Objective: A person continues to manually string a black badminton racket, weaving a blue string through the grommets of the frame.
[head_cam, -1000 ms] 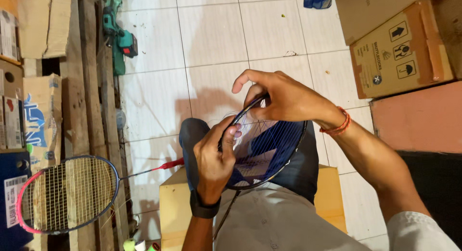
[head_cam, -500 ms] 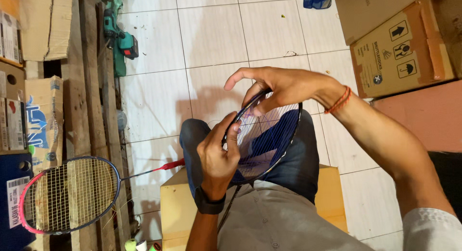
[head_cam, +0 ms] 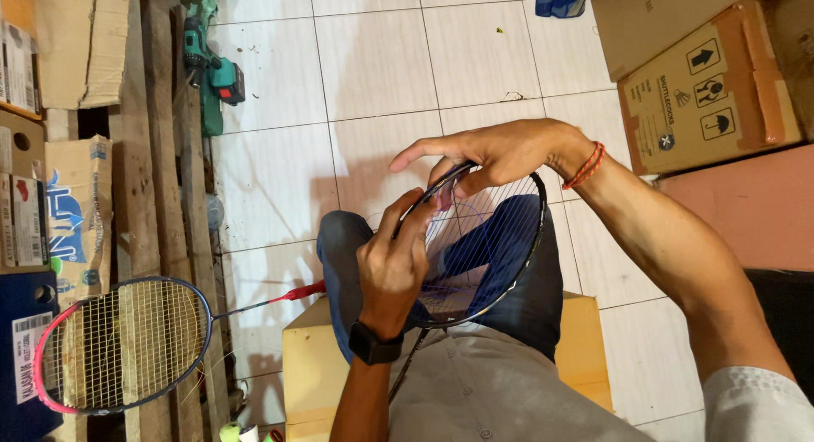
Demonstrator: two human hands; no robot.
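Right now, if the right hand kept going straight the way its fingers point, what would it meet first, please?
The right hand points left across bare floor tiles; first in line looks like the green power tool by the wooden pallet, though depth is unclear.

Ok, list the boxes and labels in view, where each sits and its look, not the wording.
Brown cardboard box: upper right on the floor, black handling symbols.
Plain brown carton: behind it, top right.
White-and-blue package: left, by the wooden pallet.
White label: rectangular, on a dark blue surface, lower left.
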